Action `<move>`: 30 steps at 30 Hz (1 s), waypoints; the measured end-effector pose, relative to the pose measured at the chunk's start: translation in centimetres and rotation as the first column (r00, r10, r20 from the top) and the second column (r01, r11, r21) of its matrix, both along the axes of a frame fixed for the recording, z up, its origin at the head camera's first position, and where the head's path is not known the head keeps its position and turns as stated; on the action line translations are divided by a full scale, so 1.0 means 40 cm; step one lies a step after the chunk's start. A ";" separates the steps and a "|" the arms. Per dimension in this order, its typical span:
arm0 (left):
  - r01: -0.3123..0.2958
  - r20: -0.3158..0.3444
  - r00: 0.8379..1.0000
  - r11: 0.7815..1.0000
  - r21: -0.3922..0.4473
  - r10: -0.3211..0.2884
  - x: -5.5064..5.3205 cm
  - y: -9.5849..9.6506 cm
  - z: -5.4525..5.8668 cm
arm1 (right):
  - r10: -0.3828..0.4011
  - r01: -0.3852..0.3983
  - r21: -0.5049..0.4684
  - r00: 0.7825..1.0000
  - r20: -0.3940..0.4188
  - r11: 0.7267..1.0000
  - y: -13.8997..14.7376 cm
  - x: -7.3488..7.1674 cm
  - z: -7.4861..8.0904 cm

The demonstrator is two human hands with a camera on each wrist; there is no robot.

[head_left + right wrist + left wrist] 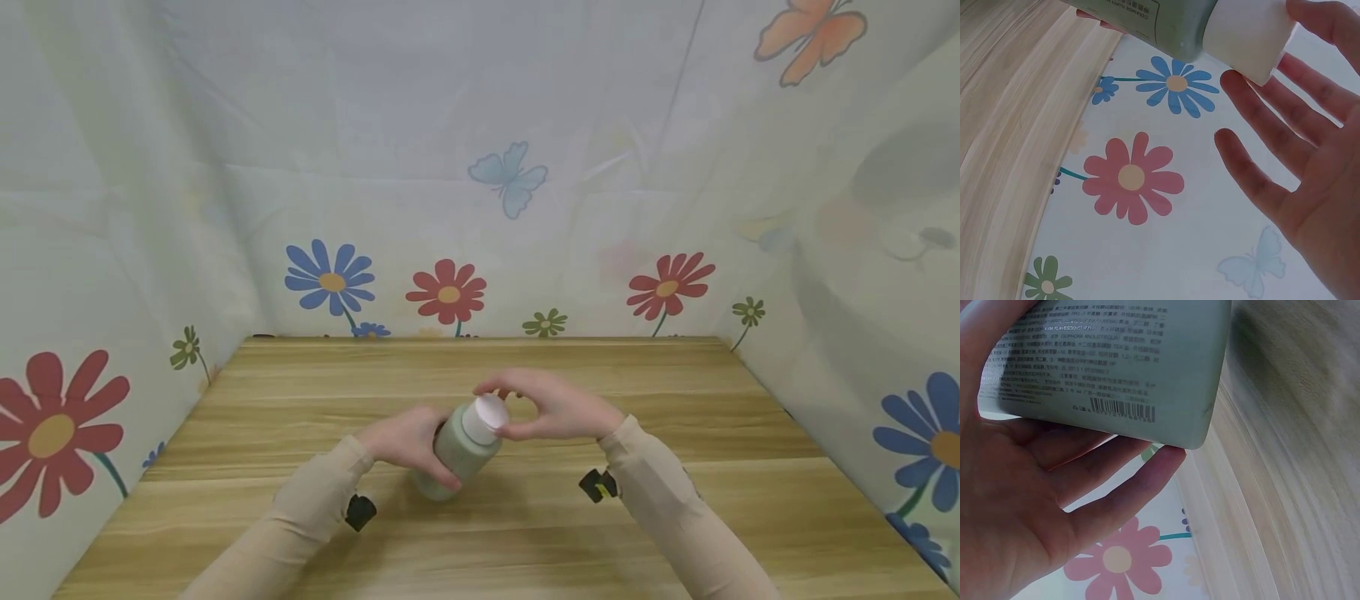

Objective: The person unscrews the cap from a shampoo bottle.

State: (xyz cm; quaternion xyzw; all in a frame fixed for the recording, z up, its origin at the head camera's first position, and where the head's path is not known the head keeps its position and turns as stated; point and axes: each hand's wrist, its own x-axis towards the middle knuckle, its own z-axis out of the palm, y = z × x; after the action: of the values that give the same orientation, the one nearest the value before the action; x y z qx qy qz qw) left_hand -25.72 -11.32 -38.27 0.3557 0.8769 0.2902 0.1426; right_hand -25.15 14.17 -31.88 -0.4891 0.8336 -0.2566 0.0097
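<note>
A pale green bottle (pixel 457 454) with a white cap (pixel 491 414) is held tilted over the table, its cap end toward the right. My left hand (pixel 405 439) grips the bottle's body, thumb across the near side. In the left wrist view, small print and a barcode cover the side of the bottle (pixel 1172 394), and fingers of the left hand (pixel 1016 506) support it from below. My right hand (pixel 555 406) has thumb and fingertips on the cap. The right wrist view shows the thumb on one side of the cap (pixel 1247 37) and fingers on the other.
The wood-grain table (pixel 637 525) spreads out around both hands. Behind it and at the sides hangs a pale cloth (pixel 405 208) printed with flowers and butterflies. Small black clips (pixel 360 512) sit at both wrists over beige sleeves (pixel 667 492).
</note>
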 end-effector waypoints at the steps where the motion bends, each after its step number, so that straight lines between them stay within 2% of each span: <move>1: 0.000 0.000 1.000 1.000 0.002 0.000 0.000 -0.001 0.000 | 0.012 -0.012 0.003 1.000 -0.006 1.000 -0.001 -0.001 0.000; 16: -0.002 0.017 1.000 1.000 0.002 0.002 -0.005 -0.007 0.009 | 0.130 -0.130 -0.009 0.990 -0.054 0.991 -0.013 -0.007 0.004; 20: -0.002 0.039 0.999 1.000 0.002 0.002 -0.004 -0.008 0.011 | 0.084 -0.084 -0.018 0.996 -0.009 0.996 -0.013 -0.005 0.003; 26: -0.025 0.055 0.998 1.000 0.000 0.025 -0.005 -0.009 0.012 | -0.064 0.068 -0.068 0.997 0.051 0.995 -0.012 0.002 -0.002; 30: -0.019 0.043 0.999 1.000 0.002 0.019 -0.004 -0.010 0.011 | -0.086 0.089 -0.079 0.995 0.042 0.993 -0.020 0.003 -0.006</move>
State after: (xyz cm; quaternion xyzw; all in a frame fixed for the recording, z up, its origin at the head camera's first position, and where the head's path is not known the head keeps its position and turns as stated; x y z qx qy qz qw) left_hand -25.89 -11.70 -37.83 0.3411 0.8767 0.3001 0.1580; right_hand -25.02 13.36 -32.11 -0.4468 0.8430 -0.2996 -0.0053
